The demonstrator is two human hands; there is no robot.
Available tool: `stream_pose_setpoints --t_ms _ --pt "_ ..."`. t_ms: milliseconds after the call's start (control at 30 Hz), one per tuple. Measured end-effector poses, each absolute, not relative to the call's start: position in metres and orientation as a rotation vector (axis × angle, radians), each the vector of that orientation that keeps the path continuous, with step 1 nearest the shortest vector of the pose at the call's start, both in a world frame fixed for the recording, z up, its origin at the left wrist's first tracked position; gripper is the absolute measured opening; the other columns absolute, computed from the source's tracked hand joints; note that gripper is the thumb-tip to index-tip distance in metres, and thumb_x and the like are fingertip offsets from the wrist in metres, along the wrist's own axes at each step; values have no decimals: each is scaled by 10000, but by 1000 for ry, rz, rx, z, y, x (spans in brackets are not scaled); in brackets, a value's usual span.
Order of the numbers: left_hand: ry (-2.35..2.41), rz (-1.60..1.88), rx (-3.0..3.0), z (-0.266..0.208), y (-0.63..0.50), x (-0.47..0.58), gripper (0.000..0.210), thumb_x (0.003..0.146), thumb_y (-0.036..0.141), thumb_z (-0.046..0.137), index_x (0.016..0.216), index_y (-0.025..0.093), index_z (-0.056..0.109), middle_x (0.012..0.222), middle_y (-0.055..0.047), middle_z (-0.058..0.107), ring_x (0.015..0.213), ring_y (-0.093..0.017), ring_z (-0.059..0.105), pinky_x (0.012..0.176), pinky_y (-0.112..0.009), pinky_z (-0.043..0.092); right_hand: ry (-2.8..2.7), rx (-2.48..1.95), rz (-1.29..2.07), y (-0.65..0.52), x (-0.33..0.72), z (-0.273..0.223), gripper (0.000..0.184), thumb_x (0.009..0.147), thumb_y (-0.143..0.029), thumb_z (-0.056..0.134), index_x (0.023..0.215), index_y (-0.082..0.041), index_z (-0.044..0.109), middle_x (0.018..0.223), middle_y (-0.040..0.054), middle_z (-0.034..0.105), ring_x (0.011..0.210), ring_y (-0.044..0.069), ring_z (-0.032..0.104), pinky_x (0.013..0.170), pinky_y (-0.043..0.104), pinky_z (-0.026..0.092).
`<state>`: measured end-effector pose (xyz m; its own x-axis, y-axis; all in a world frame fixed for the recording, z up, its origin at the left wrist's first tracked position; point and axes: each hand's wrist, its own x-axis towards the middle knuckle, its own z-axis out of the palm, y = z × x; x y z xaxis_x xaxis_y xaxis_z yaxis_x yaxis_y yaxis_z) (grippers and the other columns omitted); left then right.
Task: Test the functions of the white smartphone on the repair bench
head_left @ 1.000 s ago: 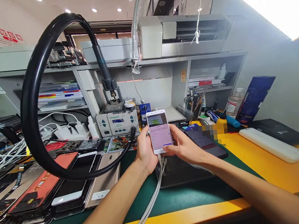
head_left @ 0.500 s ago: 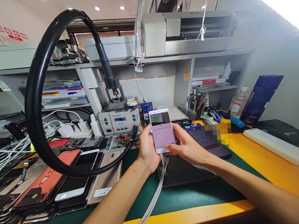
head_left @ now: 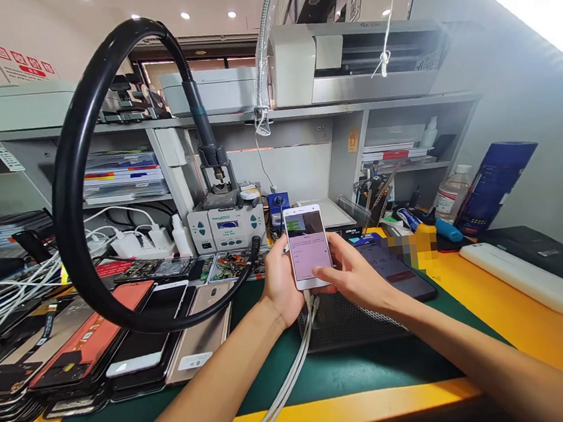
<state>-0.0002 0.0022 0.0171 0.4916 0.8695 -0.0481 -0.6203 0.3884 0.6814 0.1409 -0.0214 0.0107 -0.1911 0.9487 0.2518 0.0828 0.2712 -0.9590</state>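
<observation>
A white smartphone [head_left: 308, 248] is held upright at the middle of the view, its lit screen toward me. My left hand [head_left: 277, 280] is closed around its left edge, fingers hidden behind. My right hand [head_left: 355, 270] grips the right side, with the thumb over the lower part of the screen. A pale cable [head_left: 306, 297] runs into the phone's bottom edge. Beneath the hands lies a black perforated plate [head_left: 344, 328] on the green mat [head_left: 368, 366]. Behind my right hand rests a dark phone [head_left: 406, 272] with a lit screen.
Stacked phones and phone parts [head_left: 88, 339] fill the left. A thick black hose [head_left: 61, 194] loops up from the hot air station [head_left: 227, 227]. A tray of small parts [head_left: 220, 269] sits beside it. At right are a white power bank-like block [head_left: 525, 279] and a bottle [head_left: 453, 193].
The right thumb has shifted slightly up on the screen, and a blue strip at the screen's bottom no longer shows. The whole view has drifted a little.
</observation>
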Motion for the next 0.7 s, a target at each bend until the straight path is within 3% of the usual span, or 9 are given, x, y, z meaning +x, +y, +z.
stream_pose_setpoints --t_ms 233,700 --pt "438 980 650 16 3 0 532 997 503 393 1188 113 699 969 -143 749 808 -255 724 678 -349 597 -1565 -1016 1037 -21 143 10 451 813 -216 645 1243 -230 509 1192 65 618 1092 236 590 883 408 562" --pt "466 967 652 20 0 -1 559 1005 512 354 1168 107 703 963 -152 748 805 -260 723 652 -347 596 -1572 -1015 1016 -20 143 10 446 820 -220 649 1245 -226 516 1180 61 636 1098 233 606 958 442 536"
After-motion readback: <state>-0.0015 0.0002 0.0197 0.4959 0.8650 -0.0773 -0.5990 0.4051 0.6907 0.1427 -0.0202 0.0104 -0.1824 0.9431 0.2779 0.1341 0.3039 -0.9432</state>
